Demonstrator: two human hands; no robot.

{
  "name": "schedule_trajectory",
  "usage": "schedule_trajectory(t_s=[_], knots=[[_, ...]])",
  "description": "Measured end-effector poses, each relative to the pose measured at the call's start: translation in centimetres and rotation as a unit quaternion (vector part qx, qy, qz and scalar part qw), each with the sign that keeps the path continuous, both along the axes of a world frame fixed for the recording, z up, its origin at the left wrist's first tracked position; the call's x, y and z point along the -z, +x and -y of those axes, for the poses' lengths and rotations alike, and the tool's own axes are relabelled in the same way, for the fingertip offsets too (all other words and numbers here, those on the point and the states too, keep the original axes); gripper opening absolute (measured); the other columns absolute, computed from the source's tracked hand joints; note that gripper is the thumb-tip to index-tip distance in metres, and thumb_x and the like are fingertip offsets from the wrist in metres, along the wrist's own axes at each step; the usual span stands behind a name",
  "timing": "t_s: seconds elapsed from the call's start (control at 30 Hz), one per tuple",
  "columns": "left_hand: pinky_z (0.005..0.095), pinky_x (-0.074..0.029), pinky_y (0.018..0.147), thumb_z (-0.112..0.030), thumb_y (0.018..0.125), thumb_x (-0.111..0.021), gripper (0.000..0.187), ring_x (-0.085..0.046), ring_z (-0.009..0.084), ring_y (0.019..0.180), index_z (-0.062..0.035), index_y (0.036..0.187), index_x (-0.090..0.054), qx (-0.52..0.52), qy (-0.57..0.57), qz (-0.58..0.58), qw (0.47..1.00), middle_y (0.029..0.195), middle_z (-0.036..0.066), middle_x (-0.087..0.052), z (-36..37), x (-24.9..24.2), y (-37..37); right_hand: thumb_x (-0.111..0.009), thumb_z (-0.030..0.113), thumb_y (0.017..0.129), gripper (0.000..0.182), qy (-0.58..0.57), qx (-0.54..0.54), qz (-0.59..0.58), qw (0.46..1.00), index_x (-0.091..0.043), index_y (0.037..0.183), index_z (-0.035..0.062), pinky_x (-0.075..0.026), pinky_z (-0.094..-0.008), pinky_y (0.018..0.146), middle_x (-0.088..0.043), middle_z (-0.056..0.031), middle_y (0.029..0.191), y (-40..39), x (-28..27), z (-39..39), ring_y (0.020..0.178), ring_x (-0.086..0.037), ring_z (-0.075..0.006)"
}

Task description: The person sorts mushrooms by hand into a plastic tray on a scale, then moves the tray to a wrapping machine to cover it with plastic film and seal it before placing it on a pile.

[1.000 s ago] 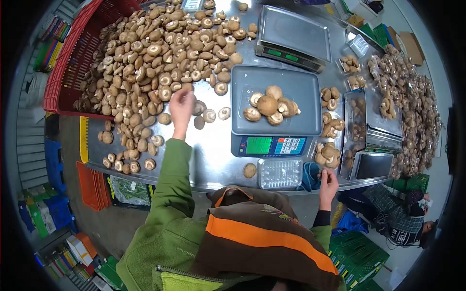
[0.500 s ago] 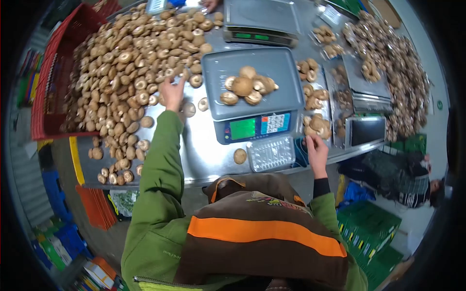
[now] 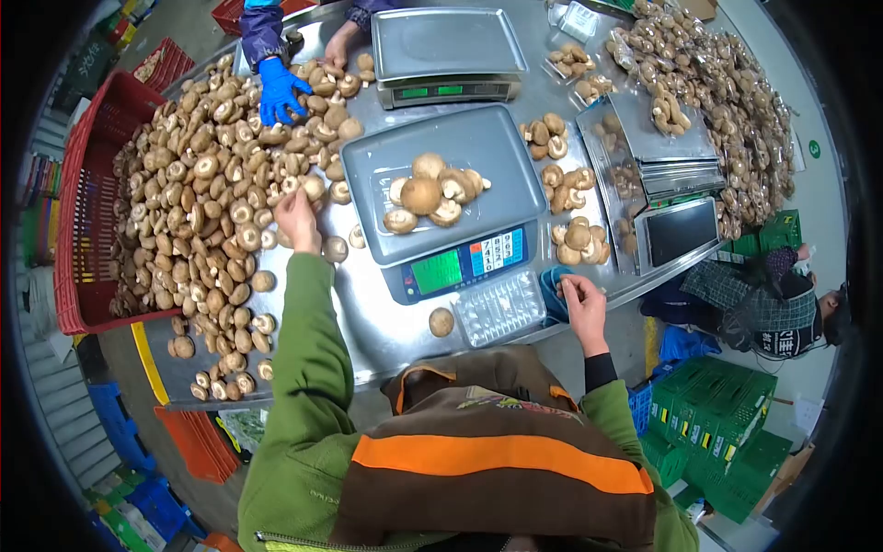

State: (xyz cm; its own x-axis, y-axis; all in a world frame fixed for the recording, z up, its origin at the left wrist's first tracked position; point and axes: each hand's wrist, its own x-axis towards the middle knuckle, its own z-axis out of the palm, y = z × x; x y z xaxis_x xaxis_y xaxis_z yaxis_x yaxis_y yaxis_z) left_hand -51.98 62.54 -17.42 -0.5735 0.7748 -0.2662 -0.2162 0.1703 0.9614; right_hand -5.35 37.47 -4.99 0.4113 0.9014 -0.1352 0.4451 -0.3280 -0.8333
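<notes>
My left hand [image 3: 298, 223] is at the near right edge of a big heap of brown mushrooms [image 3: 198, 212], its fingers closed on a mushroom [image 3: 313, 189]. To its right, a clear tray of mushrooms [image 3: 422, 195] rests on the grey pan of a scale [image 3: 497, 138], whose green display [image 3: 437, 270] is lit. My right hand [image 3: 586, 311] hovers near the table's front edge with fingertips pinched together; nothing shows in them. Just beyond it sits a filled mushroom tray [image 3: 579, 241]. An empty clear plastic tray [image 3: 499, 308] lies left of it, beside a blue-green object [image 3: 554, 293].
Across the table are a co-worker's blue-gloved hand [image 3: 279, 92] and bare hand [image 3: 341, 44], by a second scale [image 3: 448, 46]. A red crate [image 3: 83, 258] stands left. Right are a wrapping machine [image 3: 676, 166] and a pile of wrapped packs [image 3: 736, 120]. One mushroom [image 3: 441, 322] lies in front.
My right hand has drawn back from the filled tray. My left hand has shifted along the heap and closed on a mushroom. The view has turned, and a co-worker's blue-gloved hand now shows.
</notes>
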Motion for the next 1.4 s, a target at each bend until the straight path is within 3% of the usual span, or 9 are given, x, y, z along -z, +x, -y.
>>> schedule_trajectory(t_s=[0.13, 0.23, 0.37, 0.57, 0.8, 1.03, 1.1, 1.23, 1.4], knots=[[0.0302, -0.057, 0.068, -0.014, 0.09, -0.064, 0.032, -0.063, 0.0193, 0.085, 0.003, 0.113, -0.052, -0.024, 0.058, 0.151, 0.987, 0.105, 0.013, -0.06, 2.4, -6.4, 2.0, -0.061, 0.012, 0.091, 0.017, 0.006, -0.004, -0.004, 1.0, -0.066, 0.098, -0.0033, -0.05, -0.0233, 0.067, -0.069, -0.0064, 0.081, -0.2, -0.4, -1.5, 0.072, -0.065, -0.0092], [0.033, -0.056, 0.076, -0.015, 0.091, -0.063, 0.031, -0.063, 0.0211, 0.091, 0.0014, 0.115, -0.051, 0.122, 0.091, 0.193, 0.969, 0.105, 0.012, -0.06, 4.1, -10.9, 4.8, -0.061, 0.012, 0.092, 0.019, 0.021, -0.003, -0.048, 0.999, -0.066, 0.1, -0.0039, -0.051, -0.023, 0.067, -0.069, -0.0059, 0.083, -0.7, 0.1, -2.9, 0.072, -0.065, -0.0097], [0.0268, -0.053, 0.075, -0.018, 0.089, -0.065, 0.028, -0.062, 0.0126, 0.08, 0.0, 0.11, -0.062, 0.317, 0.039, -0.062, 0.946, 0.096, 0.008, -0.065, 4.4, -10.2, 8.9, -0.059, 0.014, 0.093, 0.022, 0.054, -0.03, -0.165, 0.984, -0.062, 0.106, -0.0042, -0.051, -0.0237, 0.073, -0.068, -0.007, 0.091, -2.8, -0.6, -7.6, 0.079, -0.065, -0.0106], [0.0342, -0.047, 0.088, -0.023, 0.091, -0.06, 0.027, -0.062, 0.025, 0.097, 0.0002, 0.103, -0.067, 0.279, 0.096, -0.341, 0.893, 0.103, 0.015, -0.065, 5.0, -11.8, 10.8, -0.064, 0.02, 0.089, 0.034, 0.075, -0.088, -0.134, 0.984, -0.06, 0.113, -0.0036, -0.052, -0.0284, 0.079, -0.066, -0.017, 0.103, -7.0, -0.3, -15.9, 0.09, -0.065, -0.0174], [0.0415, -0.026, 0.112, -0.044, 0.084, -0.065, 0.078, -0.029, 0.0382, 0.137, 0.0012, 0.14, -0.034, 0.347, 0.062, -0.311, 0.883, 0.147, 0.026, -0.027, 7.4, -11.6, 13.9, -0.068, 0.021, 0.085, 0.032, 0.058, -0.13, -0.026, 0.989, -0.063, 0.104, -0.0046, -0.055, -0.0301, 0.076, -0.055, -0.0179, 0.109, -9.4, 0.2, -18.5, 0.086, -0.066, -0.0219], [0.0459, -0.026, 0.112, -0.043, 0.067, -0.083, 0.103, -0.027, 0.0404, 0.136, 0.0, 0.143, -0.027, 0.341, 0.096, -0.371, 0.858, 0.145, 0.027, -0.025, 8.5, -12.6, 15.1, -0.058, 0.006, 0.089, 0.017, 0.123, -0.277, -0.077, 0.95, -0.062, 0.102, -0.0024, -0.051, -0.032, 0.081, -0.058, -0.0118, 0.108, -7.6, -1.4, -18.4, 0.09, -0.063, -0.022], [0.0442, -0.027, 0.112, -0.042, 0.066, -0.083, 0.104, -0.029, 0.0389, 0.135, 0.0001, 0.143, -0.026, 0.337, 0.094, -0.394, 0.85, 0.145, 0.026, -0.026, 8.7, -12.6, 15.6, -0.054, 0.008, 0.091, 0.022, 0.153, -0.39, 0.16, 0.894, -0.061, 0.11, 0.0014, -0.044, -0.036, 0.093, -0.057, -0.0109, 0.115, -6.3, -0.5, -19.2, 0.106, -0.056, -0.0234], [0.0471, -0.027, 0.111, -0.043, 0.062, -0.085, 0.109, -0.027, 0.0411, 0.135, 0.0002, 0.143, -0.026, 0.316, 0.104, -0.36, 0.871, 0.145, 0.027, -0.025, 8.5, -12.0, 15.8, -0.047, 0.016, 0.095, 0.028, 0.108, -0.284, -0.016, 0.952, -0.059, 0.117, 0.0035, -0.034, -0.0398, 0.103, -0.055, -0.0135, 0.123, -6.6, -0.2, -18.8, 0.114, -0.051, -0.0304], [0.047, -0.026, 0.111, -0.045, 0.061, -0.086, 0.113, -0.027, 0.0408, 0.135, 0.0017, 0.143, -0.025, 0.298, 0.096, -0.405, 0.859, 0.145, 0.027, -0.024, 9.1, -11.9, 18.0, -0.04, 0.026, 0.098, 0.038, 0.173, -0.183, 0.02, 0.967, -0.053, 0.125, 0.0033, -0.032, -0.0422, 0.104, -0.05, -0.0191, 0.127, -10.0, 1.5, -17.9, 0.119, -0.046, -0.0338]])
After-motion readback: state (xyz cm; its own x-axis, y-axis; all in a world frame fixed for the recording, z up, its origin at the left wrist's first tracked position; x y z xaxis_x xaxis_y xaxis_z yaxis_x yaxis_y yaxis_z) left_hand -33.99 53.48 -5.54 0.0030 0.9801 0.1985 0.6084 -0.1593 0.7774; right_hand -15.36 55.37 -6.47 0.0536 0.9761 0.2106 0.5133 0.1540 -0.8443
